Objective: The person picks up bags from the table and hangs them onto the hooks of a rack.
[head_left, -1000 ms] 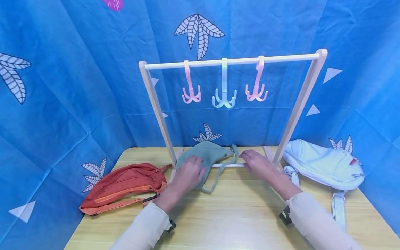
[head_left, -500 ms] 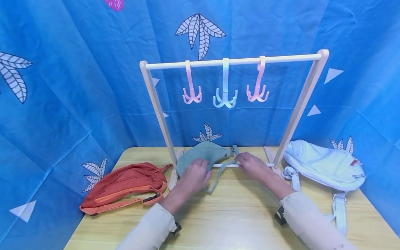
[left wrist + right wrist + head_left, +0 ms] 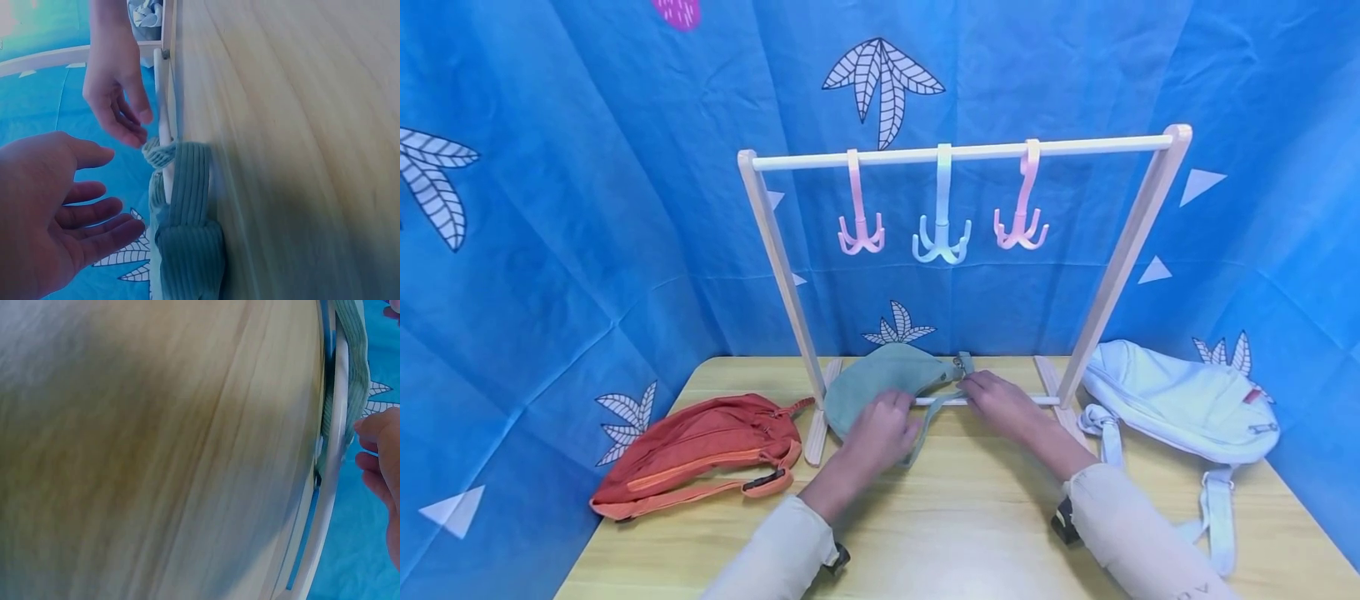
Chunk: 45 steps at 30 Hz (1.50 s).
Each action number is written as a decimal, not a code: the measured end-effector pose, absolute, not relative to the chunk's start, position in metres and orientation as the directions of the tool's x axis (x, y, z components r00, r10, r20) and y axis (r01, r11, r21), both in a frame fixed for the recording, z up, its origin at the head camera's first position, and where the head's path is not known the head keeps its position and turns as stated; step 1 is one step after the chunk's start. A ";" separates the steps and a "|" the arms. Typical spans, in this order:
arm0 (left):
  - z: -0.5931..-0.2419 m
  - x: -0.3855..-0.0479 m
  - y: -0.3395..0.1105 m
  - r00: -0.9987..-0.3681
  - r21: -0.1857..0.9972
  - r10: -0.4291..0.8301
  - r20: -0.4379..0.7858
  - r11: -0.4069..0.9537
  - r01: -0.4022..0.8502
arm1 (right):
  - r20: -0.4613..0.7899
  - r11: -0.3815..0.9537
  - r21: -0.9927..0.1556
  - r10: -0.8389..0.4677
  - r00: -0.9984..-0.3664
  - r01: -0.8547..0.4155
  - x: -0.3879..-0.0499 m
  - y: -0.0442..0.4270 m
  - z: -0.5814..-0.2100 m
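The green corduroy bag (image 3: 880, 379) lies at the foot of the wooden rack, its strap (image 3: 931, 414) crossing the low bar. My left hand (image 3: 880, 429) is over the bag's lower right edge; in the left wrist view this hand (image 3: 62, 212) has its fingers apart and bent slightly, with nothing between them. My right hand (image 3: 1007, 406) has its fingertips at the strap by the metal clip. Seen from the left wrist, the right hand (image 3: 119, 81) hangs loosely curled just above the strap (image 3: 190, 181). In the right wrist view, its thumb side (image 3: 387, 440) is beside the green strap (image 3: 355, 356).
The rack's top rail (image 3: 985, 152) carries two pink hooks (image 3: 861, 237) (image 3: 1021, 233) and a light blue one (image 3: 942, 246). A red bag (image 3: 707, 446) lies at left, a pale blue bag (image 3: 1180, 404) at right. Behind hangs a blue patterned cloth (image 3: 647, 167).
My right hand has moved left to the strap by the clip. My left hand has shifted right and slightly down, uncovering more of the green bag.
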<state>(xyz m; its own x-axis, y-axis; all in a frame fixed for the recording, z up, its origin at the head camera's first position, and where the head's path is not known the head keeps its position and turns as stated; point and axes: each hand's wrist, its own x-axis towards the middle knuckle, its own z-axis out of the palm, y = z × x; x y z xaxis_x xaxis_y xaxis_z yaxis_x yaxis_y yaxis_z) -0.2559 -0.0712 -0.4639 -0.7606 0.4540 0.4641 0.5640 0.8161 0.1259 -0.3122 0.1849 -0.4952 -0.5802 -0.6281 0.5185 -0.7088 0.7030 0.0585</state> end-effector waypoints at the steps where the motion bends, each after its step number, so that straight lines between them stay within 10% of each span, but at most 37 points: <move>1: -0.464 -0.255 -0.070 -0.766 0.137 0.452 0.457 0.815 0.563 | 0.514 0.705 0.056 -0.627 -0.585 -0.707 -0.312 0.184 -0.496; 45: -0.481 -0.261 -0.035 -0.891 0.256 0.388 0.237 0.859 0.443 | 0.431 0.734 0.080 -0.635 -0.641 -0.674 -0.318 0.172 -0.501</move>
